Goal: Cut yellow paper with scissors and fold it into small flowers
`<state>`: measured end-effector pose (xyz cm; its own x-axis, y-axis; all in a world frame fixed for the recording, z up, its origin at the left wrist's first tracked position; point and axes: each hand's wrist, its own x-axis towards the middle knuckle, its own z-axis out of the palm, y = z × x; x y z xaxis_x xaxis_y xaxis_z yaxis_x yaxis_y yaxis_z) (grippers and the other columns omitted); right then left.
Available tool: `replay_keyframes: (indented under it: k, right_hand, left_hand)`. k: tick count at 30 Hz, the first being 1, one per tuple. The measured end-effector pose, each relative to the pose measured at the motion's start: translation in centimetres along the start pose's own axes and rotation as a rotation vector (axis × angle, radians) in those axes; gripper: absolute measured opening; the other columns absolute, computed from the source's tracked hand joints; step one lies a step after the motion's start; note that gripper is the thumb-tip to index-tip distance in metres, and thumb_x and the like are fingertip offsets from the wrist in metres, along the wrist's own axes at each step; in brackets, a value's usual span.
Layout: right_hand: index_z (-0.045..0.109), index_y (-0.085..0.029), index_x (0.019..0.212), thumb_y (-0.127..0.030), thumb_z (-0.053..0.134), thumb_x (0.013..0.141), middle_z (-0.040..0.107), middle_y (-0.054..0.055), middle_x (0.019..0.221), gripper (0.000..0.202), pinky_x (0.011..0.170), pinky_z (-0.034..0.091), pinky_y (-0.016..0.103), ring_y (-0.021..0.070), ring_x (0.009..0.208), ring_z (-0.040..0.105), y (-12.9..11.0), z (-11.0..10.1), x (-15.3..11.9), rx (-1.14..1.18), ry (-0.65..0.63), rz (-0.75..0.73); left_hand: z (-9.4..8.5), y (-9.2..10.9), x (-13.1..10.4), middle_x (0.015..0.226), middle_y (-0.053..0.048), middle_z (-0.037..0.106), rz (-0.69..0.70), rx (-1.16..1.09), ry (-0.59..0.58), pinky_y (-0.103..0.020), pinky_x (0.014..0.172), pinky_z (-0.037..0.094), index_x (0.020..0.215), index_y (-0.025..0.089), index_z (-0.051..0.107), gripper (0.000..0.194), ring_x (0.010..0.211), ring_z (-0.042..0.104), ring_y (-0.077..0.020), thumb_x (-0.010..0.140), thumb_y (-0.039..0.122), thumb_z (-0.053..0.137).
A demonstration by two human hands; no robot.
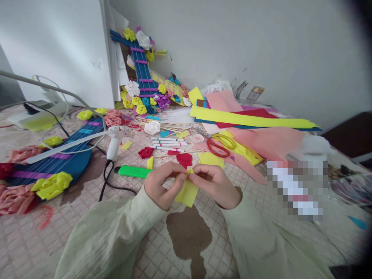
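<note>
A piece of yellow crepe paper (pixel 187 193) hangs between my hands, pinched along its top edge. My left hand (pixel 164 184) grips it with thumb and forefinger, and my right hand (pixel 216 184) pinches it close beside them. The fingertips nearly meet, so the paper's top edge is partly hidden. Just beyond the left hand lies a bright green utility knife (pixel 133 171). Another yellow paper sheet (pixel 211 159) rests behind the right hand, near a crumpled red paper piece (pixel 184 159).
A white glue gun (pixel 114 145) stands at left with its black cord. Red-handled scissors (pixel 217 149), several markers (pixel 168 142) and a yellow paper strip (pixel 255 118) lie behind. Decorated blue guitar shapes (pixel 78 151) lie at left and lean against the wall.
</note>
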<state>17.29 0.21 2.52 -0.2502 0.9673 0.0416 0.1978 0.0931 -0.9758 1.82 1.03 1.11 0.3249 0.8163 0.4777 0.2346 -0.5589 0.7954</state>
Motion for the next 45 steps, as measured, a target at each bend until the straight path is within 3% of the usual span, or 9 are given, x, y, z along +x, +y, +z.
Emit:
replay_keyframes:
  k: [6,10,19,35,45]
  right_hand:
    - [0.054,-0.014,0.061,-0.025,0.054,0.07,0.05,-0.001,0.061,0.013,0.056,0.038,0.023,0.0099,0.059,0.045,0.1,-0.1,0.0,-0.006,0.018,0.012]
    - [0.057,-0.015,0.067,-0.028,0.056,0.069,0.054,0.001,0.066,0.013,0.059,0.041,0.024,0.011,0.063,0.049,0.2,-0.1,0.1,-0.005,0.068,0.024]
    - [0.058,-0.015,0.067,-0.027,0.056,0.07,0.058,0.002,0.067,0.013,0.06,0.043,0.025,0.0118,0.063,0.051,0.6,0.2,0.2,-0.054,0.076,0.008]
    - [0.059,-0.014,0.067,-0.029,0.055,0.07,0.057,0.002,0.066,0.015,0.058,0.041,0.024,0.0113,0.062,0.049,0.6,0.1,0.3,-0.029,0.072,0.031]
    - [0.058,-0.014,0.063,-0.034,0.052,0.072,0.052,0.0,0.057,0.022,0.055,0.038,0.024,0.0105,0.057,0.047,0.7,0.0,0.4,0.065,0.155,0.058]
  left_hand:
    - [0.5,-0.2,-0.1,0.074,-0.004,0.059,-0.123,-0.088,0.077,-0.023,0.062,0.049,0.083,0.014,0.054,0.013,0.066,0.058,-0.0117,0.07,0.015,0.051]
    - [1.0,-0.3,-0.3,0.071,-0.002,0.055,-0.226,-0.184,0.125,-0.02,0.053,0.047,0.082,0.015,0.053,0.013,0.058,0.056,-0.0097,0.07,0.02,0.052]
    - [1.0,-0.4,-0.3,0.065,0.0,0.054,-0.326,-0.254,-0.01,-0.021,0.052,0.046,0.083,0.015,0.051,0.017,0.055,0.055,-0.0097,0.067,0.02,0.054]
    - [1.2,-1.0,-0.4,0.061,0.0,0.055,-0.348,-0.323,0.006,-0.02,0.047,0.043,0.08,0.015,0.051,0.016,0.051,0.052,-0.009,0.067,0.024,0.054]
    - [1.4,-0.6,-0.4,0.06,0.001,0.054,-0.362,-0.306,0.062,-0.018,0.045,0.042,0.079,0.016,0.051,0.016,0.049,0.051,-0.0079,0.065,0.023,0.054]
